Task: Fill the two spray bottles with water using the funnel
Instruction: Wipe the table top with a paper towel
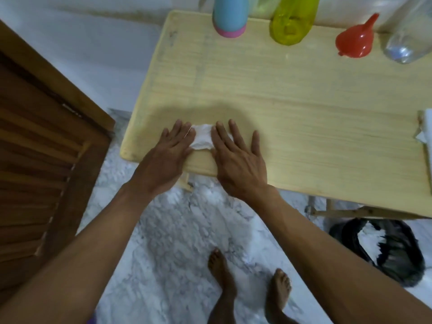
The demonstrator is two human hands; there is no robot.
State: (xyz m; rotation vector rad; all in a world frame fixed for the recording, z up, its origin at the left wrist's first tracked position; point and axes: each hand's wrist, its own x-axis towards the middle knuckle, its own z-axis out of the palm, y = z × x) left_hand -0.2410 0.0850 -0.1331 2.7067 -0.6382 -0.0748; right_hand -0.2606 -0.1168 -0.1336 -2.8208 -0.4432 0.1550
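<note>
A blue spray bottle with a pink base (230,16) and a yellow-green spray bottle (292,22) stand at the far edge of the light wooden table (304,108); their tops are out of frame. A red funnel (354,39) lies on its side to their right, beside a clear plastic water bottle (411,36). Near the table's front left, my left hand (171,148) and my right hand (238,155) lie flat with straight fingers. Both press on a crumpled white tissue (202,140) between them.
More white tissue (424,129) lies at the table's right edge. A dark wooden louvred door (39,160) stands to the left. A black bin bag with white paper (383,249) sits on the marble floor under the table's right side. My bare feet (247,281) stand below.
</note>
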